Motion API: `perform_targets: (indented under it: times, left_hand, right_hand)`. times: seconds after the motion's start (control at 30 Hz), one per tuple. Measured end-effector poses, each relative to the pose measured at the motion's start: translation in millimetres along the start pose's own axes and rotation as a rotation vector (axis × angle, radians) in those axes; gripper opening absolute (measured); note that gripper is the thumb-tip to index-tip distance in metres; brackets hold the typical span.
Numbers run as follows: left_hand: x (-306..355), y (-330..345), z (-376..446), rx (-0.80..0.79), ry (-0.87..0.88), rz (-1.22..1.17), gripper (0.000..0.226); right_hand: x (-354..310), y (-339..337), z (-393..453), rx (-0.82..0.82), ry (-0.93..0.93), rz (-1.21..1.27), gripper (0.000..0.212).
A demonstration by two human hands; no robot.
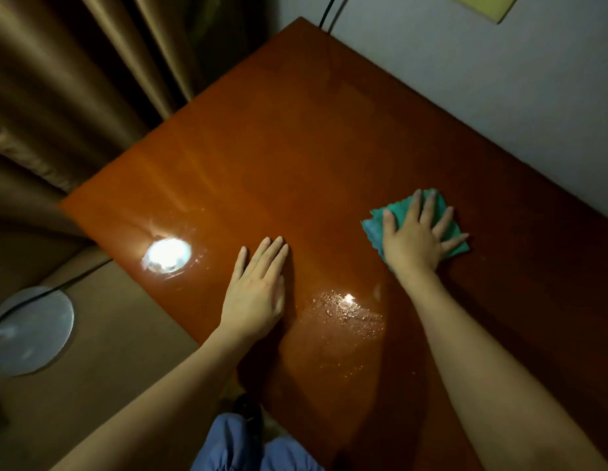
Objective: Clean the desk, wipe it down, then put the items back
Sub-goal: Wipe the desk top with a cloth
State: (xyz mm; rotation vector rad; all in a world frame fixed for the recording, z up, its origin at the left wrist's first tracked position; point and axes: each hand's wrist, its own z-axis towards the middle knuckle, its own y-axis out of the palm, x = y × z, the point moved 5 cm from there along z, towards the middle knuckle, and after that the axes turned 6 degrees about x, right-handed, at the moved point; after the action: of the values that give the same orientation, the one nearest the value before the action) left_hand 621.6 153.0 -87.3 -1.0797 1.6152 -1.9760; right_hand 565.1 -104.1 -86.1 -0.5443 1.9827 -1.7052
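The glossy reddish-brown desk [295, 147] fills the middle of the view with nothing standing on it. A teal cloth [374, 226] lies on its right part, under my right hand [414, 237], which presses it flat with spread, straight fingers. My left hand [256, 294] rests palm down on the bare wood near the front edge, fingers straight and together. Between the two hands a patch of wet droplets [350, 314] glistens on the surface. A bright lamp reflection [166, 254] shines on the desk's left part.
Brown curtains [74, 79] hang beyond the desk's left edge. A round white fan base [30, 331] with a dark cable sits on the floor at the left. A grey wall [482, 79] runs along the desk's far side, with a yellow-green thing [482, 3] at the top.
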Motion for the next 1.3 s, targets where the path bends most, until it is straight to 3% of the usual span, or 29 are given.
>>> perform_targets:
  times: [0.17, 0.33, 0.43, 0.57, 0.67, 0.77, 0.87, 1.0, 1.17, 1.3]
  left_hand:
    - [-14, -8, -30, -0.012, 0.044, -0.028, 0.057]
    - [-26, -11, -50, -0.020, 0.056, -0.082, 0.057]
    - [-36, -15, -65, -0.053, 0.083, -0.097, 0.056]
    - [-47, -27, -71, -0.087, 0.131, -0.164, 0.049]
    - [-56, -46, -70, 0.007, 0.067, -0.205, 0.048]
    - [-67, -59, -73, 0.041, -0.042, -0.208, 0.049]
    - [-70, -66, -76, 0.033, -0.020, -0.179, 0.050]
    - [-61, -66, -79, 0.005, -0.031, -0.147, 0.050]
    - [-23, -55, -77, -0.057, 0.035, -0.152, 0.050]
    - [6, -45, -75, -0.112, 0.120, -0.165, 0.050]
  right_hand:
    - [-72, 17, -72, -0.012, -0.336, -0.060, 0.070]
    - [-47, 28, -137, -0.028, -0.612, -0.122, 0.070]
    - [5, 30, -148, -0.074, -0.565, -0.151, 0.071]
    - [42, 15, -127, -0.018, -0.153, -0.082, 0.073]
    - [14, 11, -115, 0.009, 0.095, 0.005, 0.070]
    - [-49, 19, -123, -0.015, -0.031, 0.029, 0.070]
    - [-105, 29, -154, -0.029, -0.242, -0.009, 0.070]
    - [-128, 41, -206, -0.026, -0.509, -0.030, 0.073]
    - [-66, 41, -248, -0.068, -0.692, -0.106, 0.071]
    - [32, 32, -252, -0.037, -0.472, -0.065, 0.072]
